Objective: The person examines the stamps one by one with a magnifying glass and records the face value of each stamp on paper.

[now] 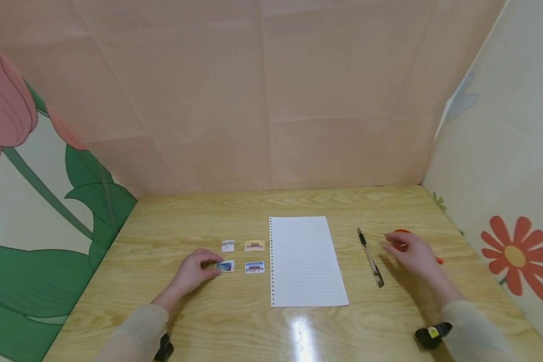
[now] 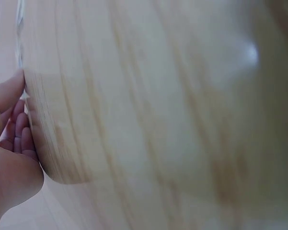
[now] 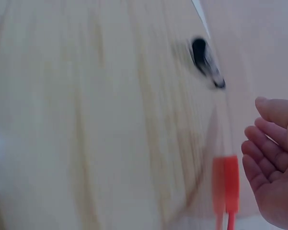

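Left hand (image 1: pixel 196 268), thumb and fingertip slightly apart, meets the left end of a small picture card (image 1: pixel 227 266), nearer the table's (image 1: pixel 199 213) left edge than its right; I cannot tell whether it pinches. The card extends rightward, long axis roughly parallel to the far edge. Right hand (image 1: pixel 411 252), fingers loosely curved, apparently empty, is farther from it, beside a red object (image 3: pixel 231 184).

Red flower (image 1: pixel 515 256), pink tulip (image 1: pixel 6 95), perhaps a butterfly (image 1: pixel 463 102).
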`<action>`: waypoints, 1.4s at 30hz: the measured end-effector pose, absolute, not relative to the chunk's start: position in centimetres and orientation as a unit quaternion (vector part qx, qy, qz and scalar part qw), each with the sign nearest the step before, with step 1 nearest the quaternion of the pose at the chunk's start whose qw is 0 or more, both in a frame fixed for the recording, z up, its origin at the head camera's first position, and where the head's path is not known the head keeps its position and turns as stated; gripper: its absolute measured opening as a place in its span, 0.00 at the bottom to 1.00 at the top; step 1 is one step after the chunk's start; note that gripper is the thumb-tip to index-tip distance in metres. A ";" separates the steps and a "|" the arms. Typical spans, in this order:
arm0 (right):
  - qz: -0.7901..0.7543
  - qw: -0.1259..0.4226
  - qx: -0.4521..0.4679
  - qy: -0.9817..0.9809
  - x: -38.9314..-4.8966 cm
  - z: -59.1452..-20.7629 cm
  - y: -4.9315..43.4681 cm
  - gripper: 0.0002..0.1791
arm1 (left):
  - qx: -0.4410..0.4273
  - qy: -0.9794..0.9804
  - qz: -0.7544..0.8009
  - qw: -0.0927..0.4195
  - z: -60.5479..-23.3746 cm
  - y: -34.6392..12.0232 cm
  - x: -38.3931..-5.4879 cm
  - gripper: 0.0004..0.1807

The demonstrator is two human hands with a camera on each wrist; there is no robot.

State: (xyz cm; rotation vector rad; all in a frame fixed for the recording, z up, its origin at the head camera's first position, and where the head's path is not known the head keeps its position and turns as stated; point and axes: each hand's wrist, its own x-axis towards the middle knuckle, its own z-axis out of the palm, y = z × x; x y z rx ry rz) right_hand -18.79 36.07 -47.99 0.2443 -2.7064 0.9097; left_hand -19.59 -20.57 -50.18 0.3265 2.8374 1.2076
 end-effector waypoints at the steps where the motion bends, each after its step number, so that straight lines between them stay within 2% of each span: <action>1: 0.319 0.134 0.090 -0.934 -18.9 -48.0 35.6 0.18 | 0.105 0.915 0.390 0.021 -50.2 -20.6 -19.6 0.13; 12: 0.330 0.054 0.087 -0.938 -20.4 -49.1 33.0 0.28 | 0.106 0.912 0.395 0.025 -50.3 -20.7 -19.7 0.13; 27: 0.322 0.044 0.065 -0.943 -20.8 -50.1 32.6 0.37 | 0.108 0.912 0.395 0.024 -50.4 -20.7 -19.8 0.14; 42: 0.278 0.082 0.067 -0.955 -20.9 -49.7 31.5 0.23 | 0.108 0.913 0.394 0.024 -50.5 -20.8 -19.9 0.13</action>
